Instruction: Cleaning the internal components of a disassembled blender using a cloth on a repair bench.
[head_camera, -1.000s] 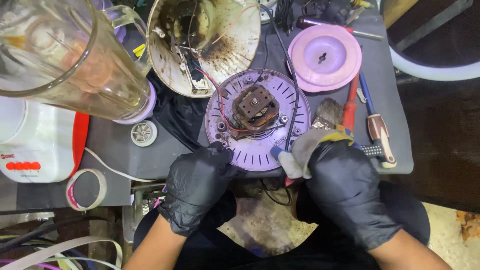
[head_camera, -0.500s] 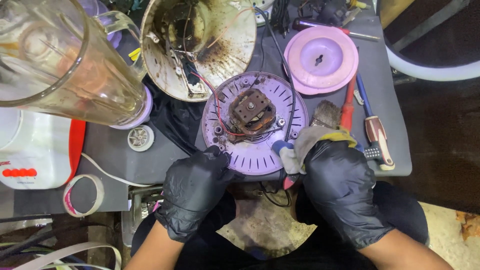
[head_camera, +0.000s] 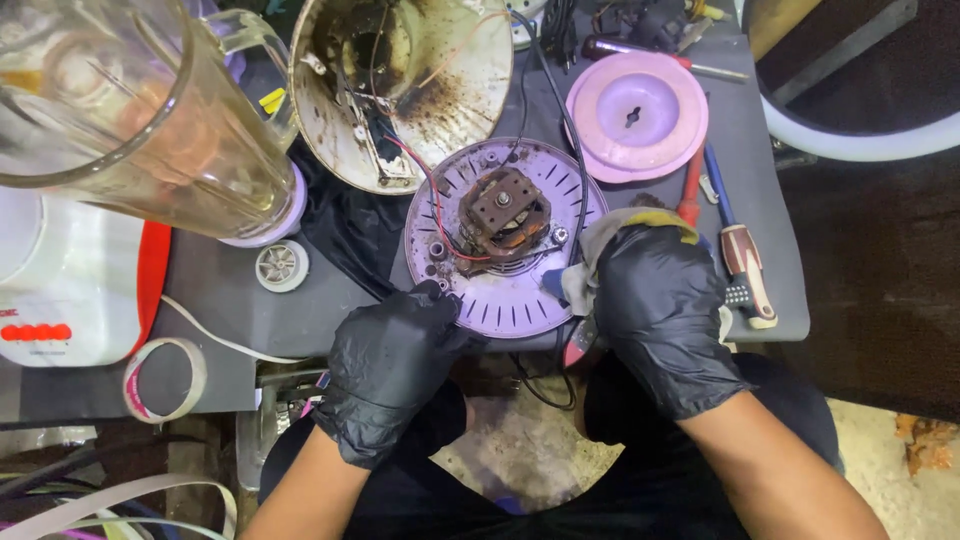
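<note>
Round purple plastic base plate (head_camera: 505, 290) with the rusty brown motor (head_camera: 503, 212) bolted on sits on the grey worktop (head_camera: 745, 200), hanging off its near edge. Left hand (head_camera: 392, 368) pinches the plate's rim, grip closed on it; right hand (head_camera: 658, 305) is bunched around a dirty grey rag (head_camera: 600, 245) on the opposite rim. Loose red wire (head_camera: 432, 190) just beyond the left grip could snag, I'd say, and the plate could tip off the edge.

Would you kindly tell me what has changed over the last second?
Very little. The left hand stays gripping the near edge of the purple base plate, and the right hand stays pressing a cloth on its right rim. The motor, lid and jar have not moved; only the camera shifted slightly.
</note>
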